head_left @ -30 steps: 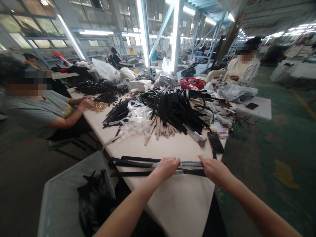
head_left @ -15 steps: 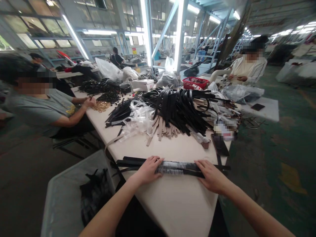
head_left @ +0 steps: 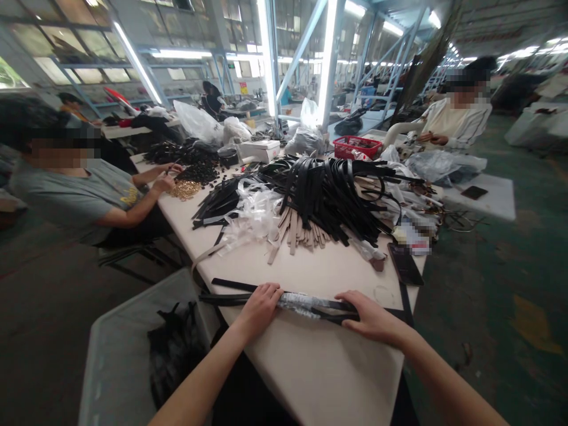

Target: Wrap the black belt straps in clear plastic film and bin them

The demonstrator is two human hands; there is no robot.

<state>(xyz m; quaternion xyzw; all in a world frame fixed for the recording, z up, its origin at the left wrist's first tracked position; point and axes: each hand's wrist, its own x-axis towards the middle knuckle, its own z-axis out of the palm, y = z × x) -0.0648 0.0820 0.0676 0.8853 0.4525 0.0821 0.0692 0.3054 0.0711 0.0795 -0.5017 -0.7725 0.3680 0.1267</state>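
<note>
A bundle of long black straps (head_left: 226, 299) lies across the near part of the white table (head_left: 310, 361), with a whitish, translucent wrap (head_left: 299, 305) about its middle. My left hand (head_left: 261, 309) is closed over the bundle just left of the wrap. On the other side, my right hand (head_left: 371, 318) grips the straps with fingers above and thumb below. One strap's left end splays out behind the others. The undersides of both grips are hidden.
Beyond the bundle is a large heap of black straps (head_left: 310, 189) with white plastic strips (head_left: 255, 207). A phone (head_left: 405, 264) lies near the right edge. Below left stands a translucent bin (head_left: 106, 331) with black material. One person (head_left: 102, 189) sits left; another (head_left: 457, 121) sits back right.
Both hands have shifted slightly left relative to the table, and the bundle has bunched together more tightly, its wrap now tilting down to the right. The camera view has turned a little left.
</note>
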